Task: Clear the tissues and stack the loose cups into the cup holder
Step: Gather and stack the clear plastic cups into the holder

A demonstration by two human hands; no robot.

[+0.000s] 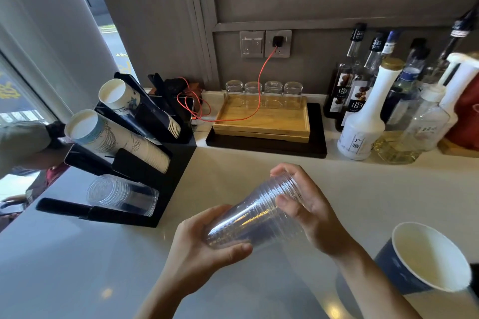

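Observation:
A stack of clear plastic cups [255, 215] lies tilted over the white counter [77, 267], held by both hands. My left hand [204, 248] grips its narrow base end. My right hand [308, 212] wraps the wide rim end. The black cup holder [171, 163] stands at the left. It carries two slanted stacks of paper cups [116, 140] and, in the bottom slot, clear plastic cups [121, 194]. A blue paper cup [425, 259] stands at the lower right. No tissues are in view.
A wooden tray [261, 122] with several upturned glasses [263, 93] sits at the back on a black tray. Syrup bottles [363, 111] crowd the back right. A red cable [261, 77] runs from the wall socket. A person's sleeve [20, 142] shows at far left.

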